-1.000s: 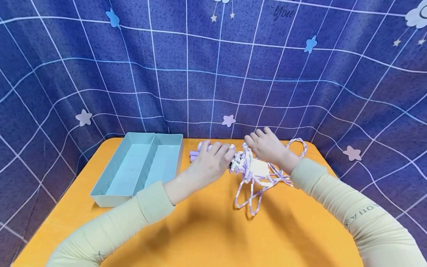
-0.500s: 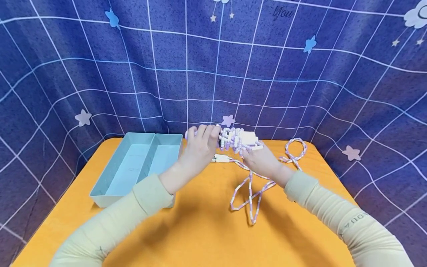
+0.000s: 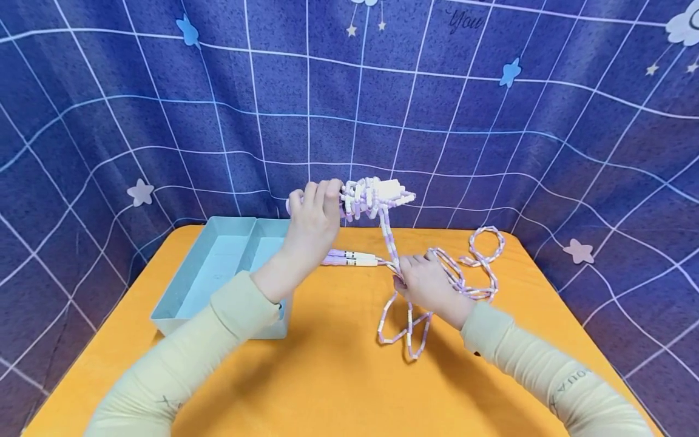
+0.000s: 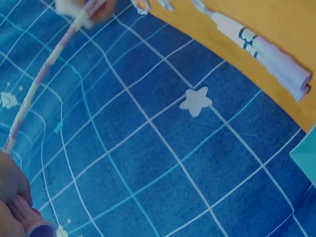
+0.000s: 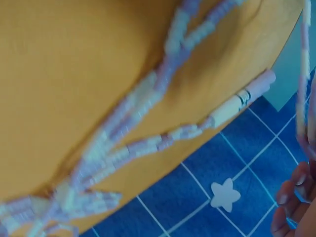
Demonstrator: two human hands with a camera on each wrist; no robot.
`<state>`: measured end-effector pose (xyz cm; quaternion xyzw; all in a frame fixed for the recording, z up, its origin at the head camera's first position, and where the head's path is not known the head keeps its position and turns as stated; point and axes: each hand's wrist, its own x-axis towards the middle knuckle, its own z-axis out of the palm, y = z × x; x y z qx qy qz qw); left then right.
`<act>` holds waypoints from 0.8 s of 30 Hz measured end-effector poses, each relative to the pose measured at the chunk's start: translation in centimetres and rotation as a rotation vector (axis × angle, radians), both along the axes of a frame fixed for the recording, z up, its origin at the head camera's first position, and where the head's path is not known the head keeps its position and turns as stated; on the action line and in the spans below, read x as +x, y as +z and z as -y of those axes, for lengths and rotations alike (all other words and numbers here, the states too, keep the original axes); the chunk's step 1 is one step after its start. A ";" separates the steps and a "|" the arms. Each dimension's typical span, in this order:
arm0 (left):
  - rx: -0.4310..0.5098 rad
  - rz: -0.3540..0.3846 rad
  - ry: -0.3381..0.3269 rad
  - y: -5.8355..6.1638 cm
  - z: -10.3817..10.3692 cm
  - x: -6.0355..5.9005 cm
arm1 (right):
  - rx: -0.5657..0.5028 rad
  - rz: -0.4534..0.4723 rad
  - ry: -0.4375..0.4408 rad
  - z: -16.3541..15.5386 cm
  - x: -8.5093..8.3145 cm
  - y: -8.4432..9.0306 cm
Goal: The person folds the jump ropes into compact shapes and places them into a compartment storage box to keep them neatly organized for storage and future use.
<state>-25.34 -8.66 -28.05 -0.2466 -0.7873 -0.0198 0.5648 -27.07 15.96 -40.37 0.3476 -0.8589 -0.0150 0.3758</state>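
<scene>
Head view: The left hand (image 3: 314,221) grips the lilac handle end of a wrapped bundle (image 3: 363,197) above the desk (image 3: 333,376), wrist high, sleeve crossing in front of the tray (image 3: 215,264). The right hand (image 3: 428,285) sits lower, back upward, fingers closed on a beaded strand (image 3: 388,237) running down from the bundle. 2 handles (image 3: 349,258) lie side by side on the desk between the hands, with loose loops (image 3: 411,349) on the near side of the right hand. A hard pull on the strand could slacken the bundle's turns; if it catches the loops, the handles could be dragged along.

Left wrist view: The left hand, cut off at the frame's edge, wraps around a hollow lilac tube (image 4: 39,228). The strand stretches nearly straight to the blurred right hand; it looks taut, and a slack grip at either end could let it slip.

Right wrist view: Bent fingers (image 5: 290,195), apparently the right hand's, sit beside the strand. Blurred beads crisscross at lower left, a likely spot for a snag.
</scene>
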 end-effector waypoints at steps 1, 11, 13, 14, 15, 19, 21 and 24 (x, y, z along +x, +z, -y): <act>0.005 0.005 0.008 0.2 0.1 0.0 | -0.021 0.026 0.001 0.0 0.2 -0.3; 0.005 -0.007 0.125 1.5 1.0 -0.7 | -0.065 0.268 -0.067 -0.3 1.8 -1.9; 0.020 -0.011 0.146 1.5 1.2 -1.0 | -0.047 0.265 -0.069 -0.4 2.0 -2.1; 0.033 -0.009 0.154 1.5 1.4 -1.2 | -0.032 0.261 -0.069 -0.4 2.1 -2.2; 0.047 -0.010 0.159 1.6 1.5 -1.4 | -0.018 0.254 -0.064 -0.5 2.2 -2.3; 0.076 0.004 0.180 1.6 2.0 -2.1 | 0.040 0.188 -0.029 -0.7 2.5 -2.4; 0.076 0.000 0.198 1.6 2.2 -2.3 | 0.077 0.134 -0.011 -0.7 2.5 -2.4; 0.068 0.021 0.219 1.4 2.5 -2.5 | 0.155 0.037 0.014 -0.7 2.7 -1.9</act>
